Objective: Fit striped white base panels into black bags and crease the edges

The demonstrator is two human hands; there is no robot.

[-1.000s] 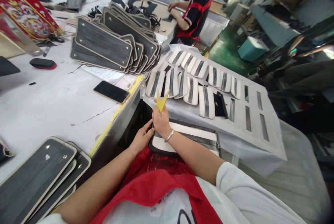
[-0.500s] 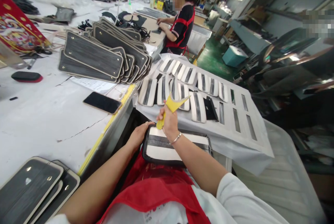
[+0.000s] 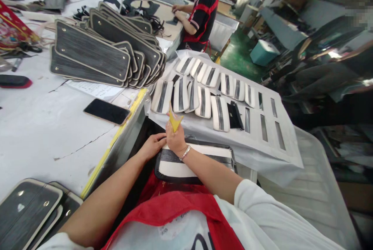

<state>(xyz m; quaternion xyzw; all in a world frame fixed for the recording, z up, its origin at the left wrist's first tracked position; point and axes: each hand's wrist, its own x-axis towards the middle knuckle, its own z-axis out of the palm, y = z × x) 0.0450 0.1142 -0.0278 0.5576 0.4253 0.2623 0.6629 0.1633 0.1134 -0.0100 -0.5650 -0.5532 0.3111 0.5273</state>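
In the head view, the right hand point(image 3: 175, 137) is closed around a yellow forked tool point(image 3: 175, 121), its prongs pointing up and away. The left hand point(image 3: 153, 145) has its fingers bent together against the far left corner of a striped panel point(image 3: 177, 169); whether they pinch the edge, I cannot tell. The panel lies in front of the red apron point(image 3: 186, 203), below the right wrist.

This panel looks partly done: two white strips flank a dark band, and a black border shows along the near side and right end. The corner at the hands seems to be the part in work; its finish is hidden. Beyond, loose white pieces point(image 3: 220, 114) lie in rows on a white cover point(image 3: 268, 160), apart from the panel. Dark panels point(image 3: 93, 51) are piled on the bench point(image 3: 70, 121); whether they are finished is unclear.
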